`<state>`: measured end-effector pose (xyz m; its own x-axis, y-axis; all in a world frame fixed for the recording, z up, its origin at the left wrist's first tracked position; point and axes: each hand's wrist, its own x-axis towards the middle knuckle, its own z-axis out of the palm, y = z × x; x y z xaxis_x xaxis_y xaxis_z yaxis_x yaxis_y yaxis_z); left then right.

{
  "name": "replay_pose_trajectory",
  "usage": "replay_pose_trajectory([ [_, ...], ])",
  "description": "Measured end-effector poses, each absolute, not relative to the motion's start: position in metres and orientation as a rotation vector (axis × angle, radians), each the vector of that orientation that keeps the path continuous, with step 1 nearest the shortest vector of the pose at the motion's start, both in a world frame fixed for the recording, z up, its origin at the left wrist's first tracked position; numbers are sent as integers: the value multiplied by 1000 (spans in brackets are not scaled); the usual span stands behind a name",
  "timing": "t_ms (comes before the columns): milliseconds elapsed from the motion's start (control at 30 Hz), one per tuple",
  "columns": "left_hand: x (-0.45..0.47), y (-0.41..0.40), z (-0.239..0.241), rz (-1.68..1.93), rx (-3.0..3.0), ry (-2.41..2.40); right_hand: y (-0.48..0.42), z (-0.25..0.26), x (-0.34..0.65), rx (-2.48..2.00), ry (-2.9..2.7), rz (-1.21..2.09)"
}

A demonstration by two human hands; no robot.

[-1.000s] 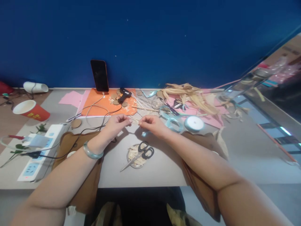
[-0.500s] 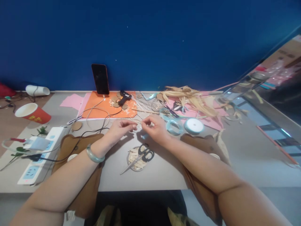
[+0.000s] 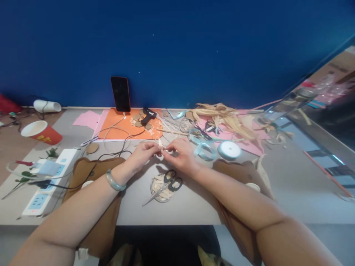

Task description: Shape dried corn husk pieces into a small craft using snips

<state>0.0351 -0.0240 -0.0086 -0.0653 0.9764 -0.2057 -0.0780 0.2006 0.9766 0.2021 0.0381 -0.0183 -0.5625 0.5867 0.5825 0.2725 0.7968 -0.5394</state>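
Above the middle of the table, my left hand (image 3: 144,154) is closed in a pinch on a small pale strip (image 3: 160,142), which looks like a raffia or husk piece. The fingertips of my right hand (image 3: 181,155) meet it from the other side, pinching the same strip. Part of the strip stands up between the fingers; the rest is partly hidden by them. Just below the hands, black-handled scissors (image 3: 157,194) lie across a small round dish (image 3: 168,200) of short pale strips. A spool of light blue ribbon (image 3: 229,150) lies right of my right hand.
A hot glue gun (image 3: 149,116) and wooden discs rest on orange paper (image 3: 111,127). Behind stands a phone (image 3: 121,94). Dried raffia (image 3: 219,112) covers pink paper at right. At left are a power strip (image 3: 39,201), cables and a red paper cup (image 3: 51,133).
My hands have come together, the right one shifting slightly left. A pale strip now stands up between my fingertips. The whole view has moved a little.
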Motion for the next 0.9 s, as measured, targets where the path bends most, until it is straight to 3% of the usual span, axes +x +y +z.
replay_pose_trajectory([
  [167, 36, -25, -7, 1034, 996, 1269, 46, -16, 200, -829, -1822, 1491],
  [300, 36, -27, -8, 992, 1049, 1232, 49, -18, 198, -769, -1651, 1844],
  [900, 28, -25, -18, 971, 897, 1249, 57, -22, 197, -910, -1507, 1690],
])
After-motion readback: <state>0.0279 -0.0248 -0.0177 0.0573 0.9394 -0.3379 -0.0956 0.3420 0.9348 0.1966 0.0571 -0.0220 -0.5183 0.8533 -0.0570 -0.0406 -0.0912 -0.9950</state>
